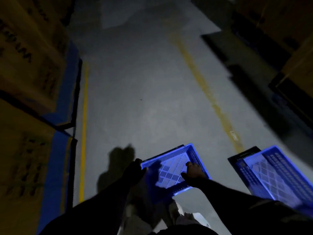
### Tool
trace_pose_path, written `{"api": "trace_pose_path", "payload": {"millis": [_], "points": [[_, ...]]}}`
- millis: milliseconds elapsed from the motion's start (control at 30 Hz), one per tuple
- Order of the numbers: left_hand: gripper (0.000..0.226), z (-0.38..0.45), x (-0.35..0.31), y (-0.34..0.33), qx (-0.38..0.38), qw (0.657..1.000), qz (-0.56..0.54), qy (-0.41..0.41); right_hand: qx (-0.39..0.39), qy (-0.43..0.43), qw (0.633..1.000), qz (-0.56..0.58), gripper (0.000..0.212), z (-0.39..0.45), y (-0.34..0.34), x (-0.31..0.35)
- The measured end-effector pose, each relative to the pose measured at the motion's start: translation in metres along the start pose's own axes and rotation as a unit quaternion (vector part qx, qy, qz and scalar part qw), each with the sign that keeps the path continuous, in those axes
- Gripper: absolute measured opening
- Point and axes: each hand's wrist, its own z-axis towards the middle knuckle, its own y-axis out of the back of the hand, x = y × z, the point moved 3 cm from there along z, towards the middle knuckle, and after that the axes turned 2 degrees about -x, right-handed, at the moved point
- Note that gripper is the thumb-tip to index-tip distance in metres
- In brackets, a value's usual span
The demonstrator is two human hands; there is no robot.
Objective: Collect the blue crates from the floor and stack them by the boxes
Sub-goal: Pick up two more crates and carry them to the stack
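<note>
I hold a blue perforated crate (171,168) tilted above the floor at the bottom middle of the head view. My left hand (133,172) grips its left rim. My right hand (193,173) grips the right rim, fingers inside the crate. A second blue crate (277,175) lies on the floor to the right, apart from the held one, with a dark flat item under its far end. Tall cardboard boxes (28,65) stand along the left side.
The boxes on the left rest on blue pallets (67,92). Two yellow lines (208,92) run along the grey concrete aisle. Dark stacked goods and cardboard (279,39) line the right side. The scene is dim and blurred.
</note>
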Motion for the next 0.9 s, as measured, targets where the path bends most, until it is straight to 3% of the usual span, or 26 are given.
{"api": "trace_pose_path", "payload": {"millis": [100,167,267,433,700,900], "points": [[0.060,0.062,-0.003,-0.001,0.044,0.999,-0.001,-0.010,-0.013,-0.059,0.997,0.053,0.069,0.013,0.003,-0.008],[0.053,0.098,-0.012,-0.002,0.090,0.996,0.002,-0.006,-0.026,-0.110,0.989,0.095,0.065,0.019,-0.001,-0.011],[0.045,0.144,-0.032,0.003,0.160,0.985,0.024,-0.054,-0.057,-0.171,0.971,0.158,0.058,0.023,-0.007,-0.003],[0.049,0.203,-0.042,0.011,0.250,0.949,0.104,-0.163,-0.099,-0.280,0.918,0.262,0.051,0.022,-0.022,0.052],[0.044,0.206,-0.063,0.028,0.333,0.853,0.241,-0.323,-0.157,-0.375,0.810,0.422,0.054,-0.002,-0.047,0.128],[0.033,0.183,-0.104,0.003,0.372,0.791,0.305,-0.378,-0.223,-0.412,0.675,0.570,0.050,-0.019,-0.096,0.128]]}}
